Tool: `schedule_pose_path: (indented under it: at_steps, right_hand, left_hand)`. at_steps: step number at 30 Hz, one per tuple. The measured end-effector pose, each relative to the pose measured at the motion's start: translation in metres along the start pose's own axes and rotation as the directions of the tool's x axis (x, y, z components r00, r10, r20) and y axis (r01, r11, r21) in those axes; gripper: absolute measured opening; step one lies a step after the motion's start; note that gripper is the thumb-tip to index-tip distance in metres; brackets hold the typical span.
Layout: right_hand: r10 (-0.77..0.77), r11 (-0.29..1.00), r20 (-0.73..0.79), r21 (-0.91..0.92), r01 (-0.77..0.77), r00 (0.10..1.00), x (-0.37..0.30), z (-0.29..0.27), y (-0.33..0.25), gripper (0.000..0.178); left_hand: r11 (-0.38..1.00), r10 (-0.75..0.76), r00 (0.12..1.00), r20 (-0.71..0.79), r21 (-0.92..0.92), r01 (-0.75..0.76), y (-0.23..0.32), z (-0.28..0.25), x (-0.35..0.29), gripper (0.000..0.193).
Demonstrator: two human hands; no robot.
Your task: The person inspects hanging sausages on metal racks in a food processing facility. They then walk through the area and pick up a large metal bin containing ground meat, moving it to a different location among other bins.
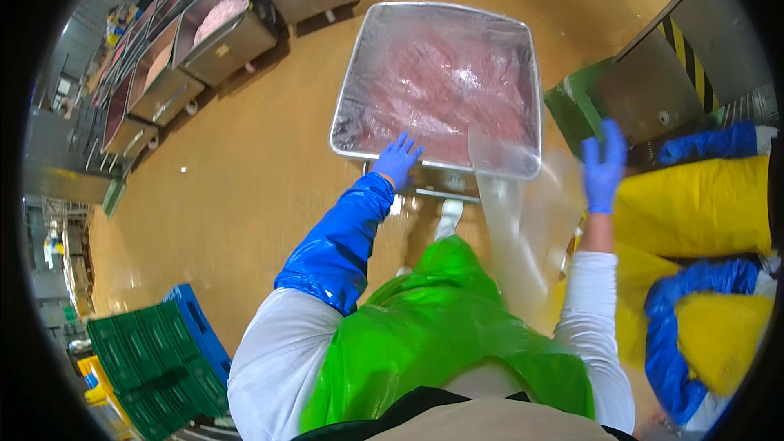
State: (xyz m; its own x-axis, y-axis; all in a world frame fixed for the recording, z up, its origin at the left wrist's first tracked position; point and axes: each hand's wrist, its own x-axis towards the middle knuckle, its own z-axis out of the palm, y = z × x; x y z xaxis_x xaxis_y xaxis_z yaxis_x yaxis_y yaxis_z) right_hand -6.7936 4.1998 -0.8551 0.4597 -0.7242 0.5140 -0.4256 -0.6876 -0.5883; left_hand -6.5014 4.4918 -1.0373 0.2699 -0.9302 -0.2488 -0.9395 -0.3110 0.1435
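Note:
A metal tub cart (333, 143) in front of me holds pink meat (449, 86), with clear plastic film over it. My left hand (397, 161), in a blue glove, rests with spread fingers at the tub's near rim. My right hand (604, 167), gloved in blue too, is raised to the right of the tub, fingers apart and slightly blurred. Between that hand and the tub, a loose sheet of clear film (523, 224) hangs over the near right corner. No film shows between the right hand's fingers.
Several metal carts (224, 53) of pink meat line the far left. Green crates (155, 359) are stacked at lower left. On the right, a person in a yellow apron (694, 204) and blue sleeves is close by, beside a metal machine (661, 73) with a striped edge.

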Motion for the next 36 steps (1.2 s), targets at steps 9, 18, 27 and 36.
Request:
schedule_pose_path:
  at_steps: [9,18,27,36]
  right_hand:
    - [0.198,0.842,0.802,-0.433,0.321,0.564,0.041,0.287,0.143,0.097]
    - [0.219,0.851,0.839,-0.414,0.323,0.498,0.217,0.391,0.201,0.08]
    - [0.332,0.732,0.697,-0.616,0.293,0.635,0.454,0.504,0.314,0.071]
    - [0.338,0.73,0.727,-0.603,0.321,0.597,0.667,0.625,0.398,0.075]
  left_hand:
    - [0.991,0.127,0.992,0.018,-0.042,-0.126,-0.104,0.02,0.234,0.078]
    - [0.975,0.178,0.983,0.052,-0.146,-0.169,-0.169,-0.052,0.428,0.073]
    - [0.975,0.192,0.981,0.027,-0.121,-0.187,-0.244,-0.13,0.707,0.085]
    - [0.996,0.05,0.992,0.118,-0.076,-0.042,-0.381,-0.188,0.884,0.08]
